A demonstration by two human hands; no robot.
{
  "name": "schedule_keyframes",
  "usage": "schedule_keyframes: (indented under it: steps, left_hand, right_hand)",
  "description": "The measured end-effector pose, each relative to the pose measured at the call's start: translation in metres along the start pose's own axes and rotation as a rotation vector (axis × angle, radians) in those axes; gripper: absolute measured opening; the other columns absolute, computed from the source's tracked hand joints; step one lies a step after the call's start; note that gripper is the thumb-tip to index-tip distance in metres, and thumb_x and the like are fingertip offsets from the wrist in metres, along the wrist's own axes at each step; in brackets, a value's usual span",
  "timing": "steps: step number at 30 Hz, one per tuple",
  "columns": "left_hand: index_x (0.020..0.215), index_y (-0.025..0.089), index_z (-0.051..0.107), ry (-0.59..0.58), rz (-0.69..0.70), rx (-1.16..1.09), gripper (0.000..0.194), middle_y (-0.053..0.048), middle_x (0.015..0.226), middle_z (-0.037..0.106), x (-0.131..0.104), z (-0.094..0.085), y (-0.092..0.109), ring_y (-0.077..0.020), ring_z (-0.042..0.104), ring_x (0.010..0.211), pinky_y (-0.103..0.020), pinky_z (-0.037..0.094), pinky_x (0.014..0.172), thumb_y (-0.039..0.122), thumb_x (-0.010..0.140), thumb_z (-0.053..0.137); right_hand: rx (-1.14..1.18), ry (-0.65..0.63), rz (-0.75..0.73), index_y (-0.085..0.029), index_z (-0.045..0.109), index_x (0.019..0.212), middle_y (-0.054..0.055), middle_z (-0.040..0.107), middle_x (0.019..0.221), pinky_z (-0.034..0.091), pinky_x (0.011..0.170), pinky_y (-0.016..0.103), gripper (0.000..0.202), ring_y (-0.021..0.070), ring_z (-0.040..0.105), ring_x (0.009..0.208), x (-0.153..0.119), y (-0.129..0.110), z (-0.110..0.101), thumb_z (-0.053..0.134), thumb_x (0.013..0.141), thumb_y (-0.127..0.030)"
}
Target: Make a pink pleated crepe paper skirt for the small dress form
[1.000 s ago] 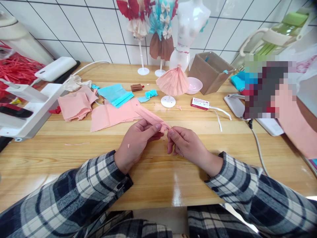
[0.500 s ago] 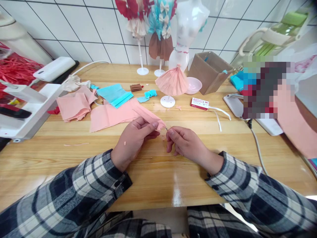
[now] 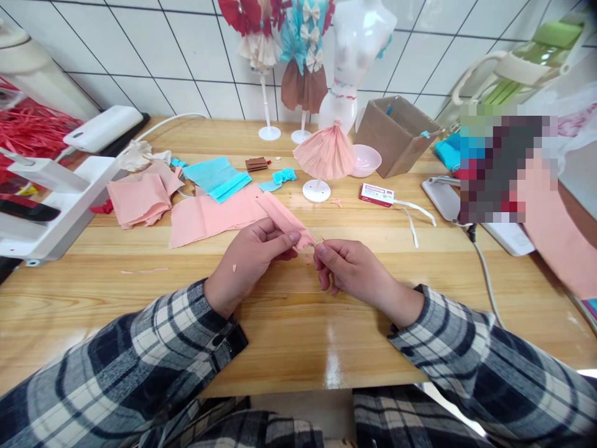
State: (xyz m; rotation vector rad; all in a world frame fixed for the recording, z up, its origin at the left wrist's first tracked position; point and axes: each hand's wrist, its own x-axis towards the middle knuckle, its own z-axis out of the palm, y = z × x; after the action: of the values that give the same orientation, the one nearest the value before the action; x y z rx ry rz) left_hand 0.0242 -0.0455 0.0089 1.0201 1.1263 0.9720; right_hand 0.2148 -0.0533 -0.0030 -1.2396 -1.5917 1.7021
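My left hand [image 3: 249, 261] is closed on a narrow folded strip of pink crepe paper [image 3: 285, 216], thumb on top. The strip slants up and left over a flat pink sheet [image 3: 209, 218], and its near end looks ragged. At that end my right hand [image 3: 349, 264] pinches something thin and tiny between thumb and forefinger, too small to name. A small pink scrap sticks to the back of my left hand. Beyond the hands stands a white dress form [image 3: 357, 53] with a pleated pink paper skirt [image 3: 324, 152] in front of it on a round white base.
Folded pink paper [image 3: 140, 199] and a blue sheet [image 3: 218, 177] lie at the left. At the back are two small dressed stands, a pink bowl [image 3: 365, 162] and a brown box [image 3: 396, 137]. A small red-and-white box [image 3: 375, 195] and a white phone stand [image 3: 504, 233] lie right.
The strip's far end has shifted slightly right and the strip lies flatter. My right fingertips have moved a little to the right; my left hand has barely moved.
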Motion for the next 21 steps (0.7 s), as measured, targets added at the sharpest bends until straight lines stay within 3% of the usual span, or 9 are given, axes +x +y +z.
schedule_keyframes:
  steps: [9,21]
  left_hand:
    - [0.08,0.014,0.066,-0.01,0.024,0.126,0.022,0.0,0.072,0.067,0.004,-0.0049,0.0038,-0.0108,0.056,0.065,-0.023,0.043,0.064,0.033,0.074,0.076]
    - [0.078,0.015,0.065,-0.022,0.01,0.113,0.023,0.002,0.068,0.065,0.0028,-0.0046,0.0056,-0.0109,0.053,0.062,-0.024,0.042,0.062,0.034,0.072,0.077]
  right_hand:
    - [-0.02,-0.043,0.049,-0.02,0.053,0.072,-0.003,0.059,0.051,0.041,0.04,0.018,0.041,0.0091,0.05,0.041,0.0002,-0.0018,-0.0007,0.046,0.092,-0.055]
    - [-0.009,-0.071,0.041,-0.019,0.052,0.071,-0.004,0.057,0.049,0.037,0.04,0.017,0.043,0.0086,0.05,0.041,-0.0003,-0.0013,-0.0029,0.046,0.092,-0.056]
